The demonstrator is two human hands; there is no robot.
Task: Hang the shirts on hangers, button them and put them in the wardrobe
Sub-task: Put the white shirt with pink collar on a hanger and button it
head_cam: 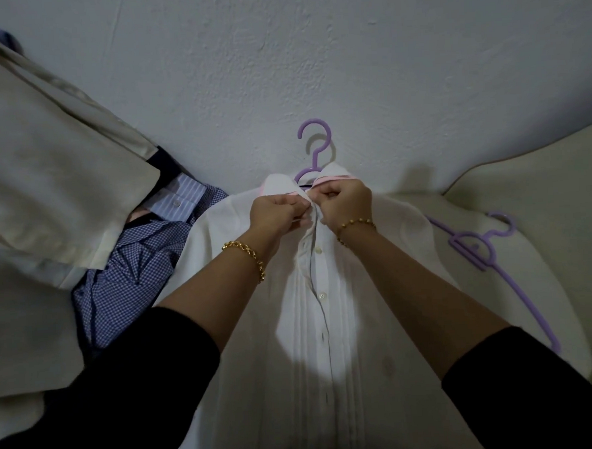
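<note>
1. Surface (pixel 278 53), pale and rough-textured, is stretching across the upper half and lying under everything else.
2. A beige garment (pixel 44 151) is spreading over the left side and covering part of the shirts beside it.
3. The white shirt (pixel 311 343) is lying front up in the middle, collar towards the far side, pleats running down either side of its placket.
4. A blue checked shirt (pixel 129 267) is lying just left of it, touching its shoulder, with a pale striped shirt (pixel 180 203) peeking out above.
5. Two arms in dark sleeves (pixel 142 387) are reaching in from the near edge.
6. A spare purple hanger (pixel 474 247) is resting on the cream fabric at the right, partly overlapping the white shirt's shoulder.
7. The left hand (pixel 277 215) and right hand (pixel 345 201) are meeting at the collar, fingers curled, each pinching one front edge of the white shirt.
8. A purple hanger hook (pixel 314 161) is sticking out of the collar.
9. Gold bracelets (pixel 251 257) are circling both wrists.
10. Small white buttons (pixel 322 295) are showing down the placket.
</note>
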